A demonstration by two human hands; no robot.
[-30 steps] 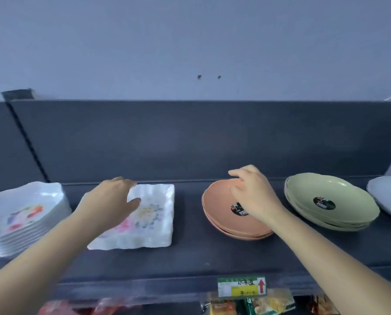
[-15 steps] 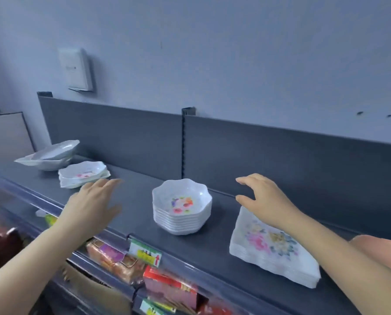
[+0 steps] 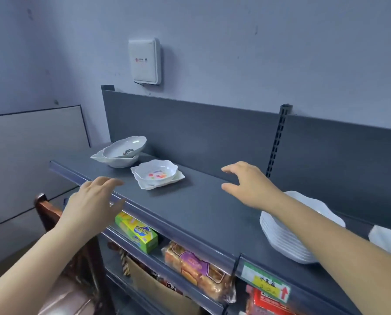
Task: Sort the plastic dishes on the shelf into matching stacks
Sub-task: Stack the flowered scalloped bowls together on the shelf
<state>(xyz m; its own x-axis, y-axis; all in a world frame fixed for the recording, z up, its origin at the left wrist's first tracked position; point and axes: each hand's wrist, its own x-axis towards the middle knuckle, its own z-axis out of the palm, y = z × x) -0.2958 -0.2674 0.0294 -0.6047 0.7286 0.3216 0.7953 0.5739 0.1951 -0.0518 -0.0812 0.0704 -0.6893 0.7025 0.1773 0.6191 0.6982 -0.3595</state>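
Our left hand [image 3: 92, 201] hovers at the shelf [image 3: 201, 214] front edge and our right hand [image 3: 249, 185] above it, both loosely spread and empty. Between and beyond them a floral bowl [image 3: 155, 172] sits upright on a square plate [image 3: 176, 178]. Farther past our left fingertips, two oval dishes [image 3: 121, 152] nest with their long axes left to right.

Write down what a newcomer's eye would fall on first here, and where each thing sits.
Two open hands reach over the dark grey shelf, the left hand at its front edge, the right hand further in. Beyond them a flowered white bowl sits in a square white dish, with two larger white bowls nested askew at the far left end. A stack of white bowls stands at the right, behind the forearm.
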